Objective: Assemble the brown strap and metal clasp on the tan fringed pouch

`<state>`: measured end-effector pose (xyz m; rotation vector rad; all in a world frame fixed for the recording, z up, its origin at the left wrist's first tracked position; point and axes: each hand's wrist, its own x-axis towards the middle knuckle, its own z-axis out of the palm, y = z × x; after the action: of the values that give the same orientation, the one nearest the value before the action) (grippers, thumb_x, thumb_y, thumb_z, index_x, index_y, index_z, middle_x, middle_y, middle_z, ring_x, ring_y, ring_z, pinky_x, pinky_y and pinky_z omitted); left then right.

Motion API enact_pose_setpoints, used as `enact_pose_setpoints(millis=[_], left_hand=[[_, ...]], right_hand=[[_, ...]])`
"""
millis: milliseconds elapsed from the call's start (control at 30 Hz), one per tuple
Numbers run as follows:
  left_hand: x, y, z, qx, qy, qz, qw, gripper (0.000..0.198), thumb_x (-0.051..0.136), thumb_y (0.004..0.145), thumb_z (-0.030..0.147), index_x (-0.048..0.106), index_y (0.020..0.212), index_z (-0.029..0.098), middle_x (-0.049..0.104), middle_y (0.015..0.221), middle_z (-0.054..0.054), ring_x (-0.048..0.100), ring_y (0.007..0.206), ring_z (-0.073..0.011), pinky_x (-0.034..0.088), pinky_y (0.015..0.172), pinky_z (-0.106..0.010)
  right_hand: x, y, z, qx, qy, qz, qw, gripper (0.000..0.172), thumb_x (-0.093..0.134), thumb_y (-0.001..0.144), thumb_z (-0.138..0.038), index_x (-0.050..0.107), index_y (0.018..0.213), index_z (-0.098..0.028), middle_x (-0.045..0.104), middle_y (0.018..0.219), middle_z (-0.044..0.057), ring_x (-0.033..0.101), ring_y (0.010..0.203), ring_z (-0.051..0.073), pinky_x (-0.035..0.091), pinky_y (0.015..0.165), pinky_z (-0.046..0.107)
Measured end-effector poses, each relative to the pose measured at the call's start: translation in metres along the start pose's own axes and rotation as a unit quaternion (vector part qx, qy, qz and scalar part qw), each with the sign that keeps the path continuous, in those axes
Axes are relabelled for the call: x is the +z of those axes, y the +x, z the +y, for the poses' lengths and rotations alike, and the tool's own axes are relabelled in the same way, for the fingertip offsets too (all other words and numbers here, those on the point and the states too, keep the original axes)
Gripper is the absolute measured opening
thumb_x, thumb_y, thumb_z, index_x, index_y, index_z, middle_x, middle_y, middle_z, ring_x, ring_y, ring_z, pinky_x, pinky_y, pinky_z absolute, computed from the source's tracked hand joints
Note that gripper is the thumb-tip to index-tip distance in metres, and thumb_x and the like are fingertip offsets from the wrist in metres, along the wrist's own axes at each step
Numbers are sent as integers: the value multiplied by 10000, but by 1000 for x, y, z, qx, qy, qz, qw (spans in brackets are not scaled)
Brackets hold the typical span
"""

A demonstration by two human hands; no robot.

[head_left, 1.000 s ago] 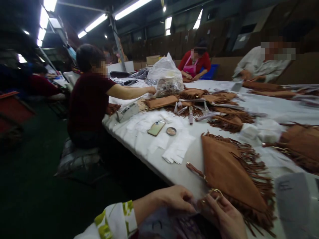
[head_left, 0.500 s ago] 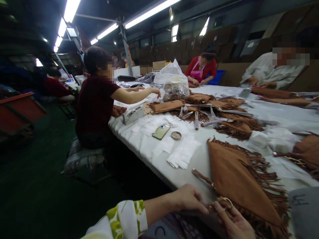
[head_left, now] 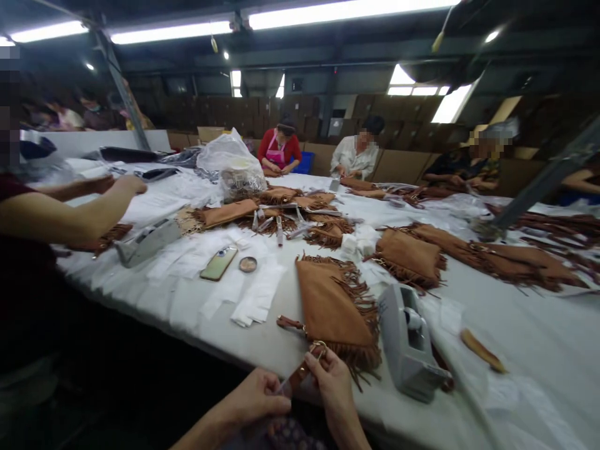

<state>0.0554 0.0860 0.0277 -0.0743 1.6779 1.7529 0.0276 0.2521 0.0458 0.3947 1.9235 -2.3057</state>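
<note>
At the table's front edge, my left hand (head_left: 265,394) pinches the lower end of a short brown strap (head_left: 299,374), where a pale, clear wrapping shows. My right hand (head_left: 332,374) is closed on the strap's upper end, by a gold metal ring (head_left: 319,345). Just beyond my fingers lies a brown fringed bag (head_left: 330,303), flat on the white table, its tassels to the right and along the bottom. A small brown tab (head_left: 290,322) sticks out from the bag's left side. Whether the held strap is joined to the bag I cannot tell.
A grey tape dispenser (head_left: 407,344) stands right of the bag. Left of it lie white paper strips (head_left: 257,297), a phone (head_left: 219,264) and a small round tin (head_left: 248,264). More fringed bags (head_left: 407,256) are spread farther back. A co-worker's arm (head_left: 84,209) reaches in at left; others sit across.
The view has swung right, bringing the tape dispenser and more of the table into sight. Both my hands still hold the strap, which now shows more between them.
</note>
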Motion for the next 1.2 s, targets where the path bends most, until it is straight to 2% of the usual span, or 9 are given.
enact_pose_setpoints(millis=[100, 167, 233, 300, 433, 867, 1000, 1100, 1200], left_hand=[[0, 0, -6, 3, 9, 6, 1000, 580, 536, 656, 730, 468, 517, 170, 506, 381, 20, 367, 297, -65, 241, 381, -205], [1, 0, -5, 25, -29, 2, 999, 556, 638, 594, 695, 504, 562, 156, 544, 446, 17, 414, 364, -69, 255, 418, -204], [3, -1, -3, 49, -68, 3, 996, 497, 806, 483, 528, 554, 661, 138, 597, 549, 18, 461, 462, -72, 278, 472, -194], [6, -1, 1, 56, -88, 15, 994, 479, 833, 469, 451, 566, 707, 132, 626, 593, 7, 478, 495, -78, 289, 498, -195], [14, 1, 7, 36, -105, 35, 993, 461, 737, 577, 545, 538, 689, 144, 637, 559, -19, 475, 445, -93, 283, 475, -214], [24, 24, 17, 46, -68, 69, 994, 549, 719, 540, 644, 551, 644, 132, 595, 512, -8, 467, 447, -99, 279, 467, -221], [16, 25, 20, 82, -75, 52, 992, 502, 705, 606, 605, 561, 678, 129, 605, 549, -4, 469, 476, -95, 320, 495, -225], [8, 23, 21, 69, -23, 27, 997, 480, 693, 640, 586, 562, 712, 131, 635, 575, -20, 492, 478, -104, 333, 496, -227], [6, 22, 18, 56, 0, 20, 998, 501, 672, 643, 615, 556, 721, 134, 641, 564, -27, 507, 471, -113, 332, 488, -226]], right_hand=[[-3, -1, 1, 1, -3, 3, 1000, 370, 749, 573, -420, 590, 781, -158, 484, 477, -75, 316, 390, 57, 213, 392, 202], [-3, -1, 2, 1, 0, 5, 1000, 381, 751, 564, -419, 594, 793, -158, 494, 487, -70, 325, 400, 61, 229, 395, 202], [-4, -1, 3, 3, 4, 2, 1000, 383, 751, 561, -420, 590, 790, -160, 504, 496, -65, 329, 409, 63, 237, 398, 201], [-4, -1, 4, 1, 5, -3, 1000, 374, 746, 569, -419, 584, 786, -162, 503, 499, -64, 329, 412, 64, 236, 397, 201], [-6, -1, 5, -19, -4, -8, 1000, 340, 732, 590, -404, 576, 773, -164, 475, 483, -73, 328, 408, 65, 234, 396, 203], [-1, 0, 20, -75, -45, 5, 996, 235, 689, 652, -334, 589, 765, -154, 569, 610, -25, 499, 557, 118, 385, 509, 217], [-2, 3, 14, 27, -27, -47, 998, 454, 599, 691, -602, 577, 608, -155, 500, 446, -29, 425, 388, 88, 308, 380, 204], [-4, 9, 9, 109, 9, -2, 994, 544, 554, 661, -699, 575, 610, -157, 538, 451, -9, 348, 298, 61, 187, 304, 193], [-2, 12, 8, 98, 13, 33, 995, 539, 599, 618, -694, 580, 601, -156, 574, 484, 5, 303, 286, 43, 138, 304, 197]])
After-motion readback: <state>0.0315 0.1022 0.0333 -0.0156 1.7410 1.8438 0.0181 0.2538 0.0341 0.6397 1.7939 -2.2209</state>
